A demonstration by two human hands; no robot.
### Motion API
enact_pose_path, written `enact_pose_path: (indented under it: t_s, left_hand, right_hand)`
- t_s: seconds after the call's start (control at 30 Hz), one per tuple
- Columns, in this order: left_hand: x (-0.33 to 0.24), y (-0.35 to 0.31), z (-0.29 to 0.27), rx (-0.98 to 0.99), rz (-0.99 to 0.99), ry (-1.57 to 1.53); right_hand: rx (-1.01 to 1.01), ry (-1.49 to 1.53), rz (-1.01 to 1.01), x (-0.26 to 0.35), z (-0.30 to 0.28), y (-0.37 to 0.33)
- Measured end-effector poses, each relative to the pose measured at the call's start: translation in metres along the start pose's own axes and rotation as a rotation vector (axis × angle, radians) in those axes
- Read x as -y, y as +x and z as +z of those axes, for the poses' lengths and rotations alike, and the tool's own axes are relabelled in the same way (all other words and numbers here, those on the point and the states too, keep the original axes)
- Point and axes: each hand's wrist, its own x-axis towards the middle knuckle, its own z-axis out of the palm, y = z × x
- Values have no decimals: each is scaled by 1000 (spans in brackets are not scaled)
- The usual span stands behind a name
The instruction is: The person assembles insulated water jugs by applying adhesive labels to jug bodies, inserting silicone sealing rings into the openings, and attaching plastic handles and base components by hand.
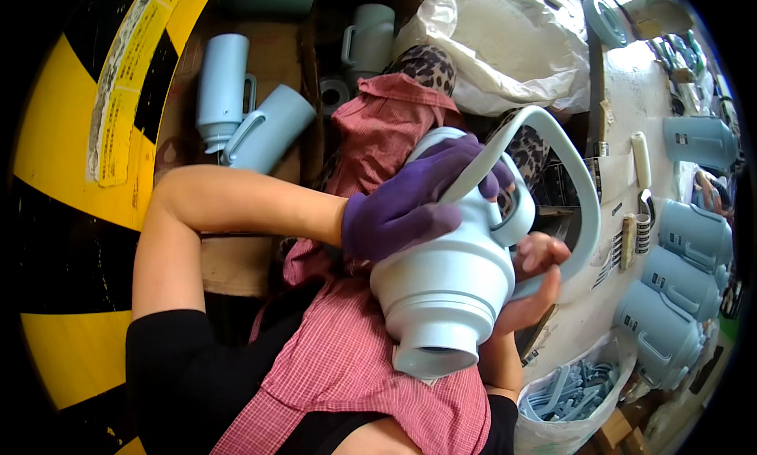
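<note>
A light blue jug (449, 274) lies tilted across my lap, its open mouth pointing down toward me. My left hand (418, 195), in a purple glove with bare fingertips, is wrapped over the jug's body. A large curved carrying handle (587, 187) arches from beside the gloved fingers round to the jug's right side. My bare right hand (536, 277) grips the lower end of this handle close to the jug; some of its fingers are hidden behind the jug and handle. A smaller fixed grip (518, 218) sticks out of the body between my hands.
Two blue jug bodies (223, 84) lie in a cardboard box at left, beside a yellow-and-black striped panel (55, 163). A white plastic bag (505, 45) is ahead. Several blue jugs (694, 234) line the bench (623, 155) at right. Below, a bag (568, 431) holds loose handles.
</note>
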Motion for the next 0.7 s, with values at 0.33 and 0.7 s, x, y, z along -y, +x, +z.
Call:
enact_pose_path:
  t_s: [0.33, 0.7]
  left_hand:
    - [-81, 76, -13, 157, -92, -503]
    - [17, 78, -163, 199, 572, 1772]
  right_hand:
    - [597, -121, 56, -40, -14, 153]
    - [113, 320, -13, 14, -140, 295]
